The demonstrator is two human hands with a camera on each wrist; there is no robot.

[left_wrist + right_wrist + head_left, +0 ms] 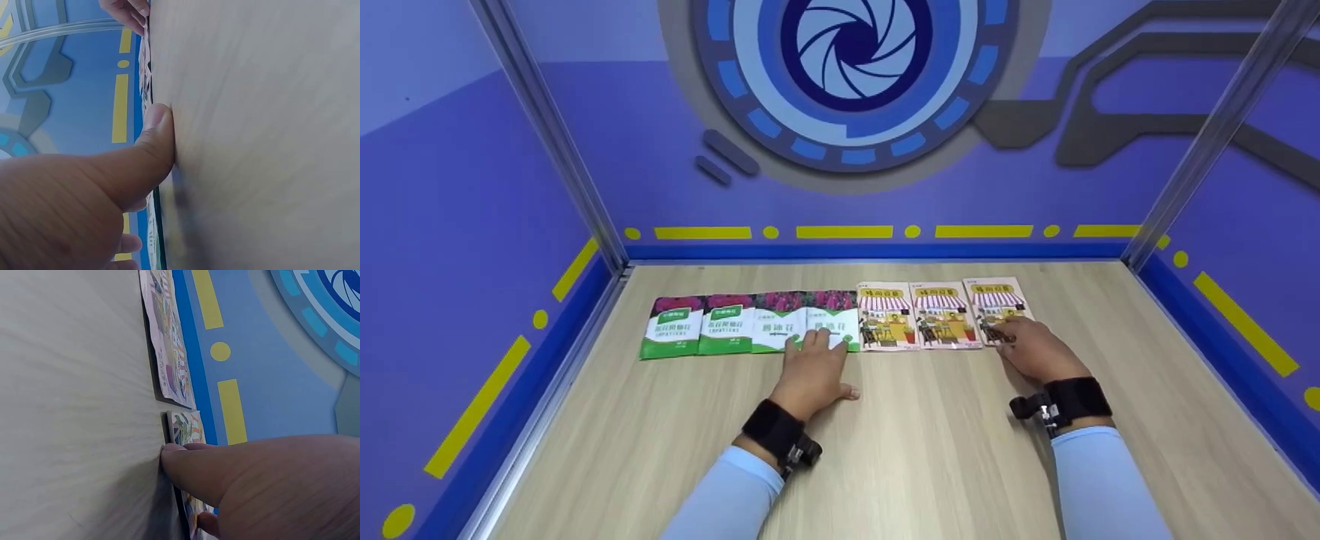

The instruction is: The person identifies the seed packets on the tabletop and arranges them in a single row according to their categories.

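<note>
Flat packets lie in a row across the table. On the left are two green flower seed packets (672, 328) with dark flower tops, then two white-and-green seed packets (775, 322). Three pink packets printed with a striped shop awning (885, 316) continue the row. My left hand (811, 373) rests its fingertips on the lower part of the second white-and-green packet, with the thumb (153, 149) stretched out over the table. At the far right my right hand (1044, 351) holds the lower edge of the last pink packet (994, 297), between thumb and fingers; its lower corner is hidden.
The wooden table (915, 435) runs back to a blue-purple panel (840, 202) with yellow marks. Side walls stand left and right, joined by metal corner posts (1200, 142). A narrow gap separates the last pink packet from its neighbour (169, 343).
</note>
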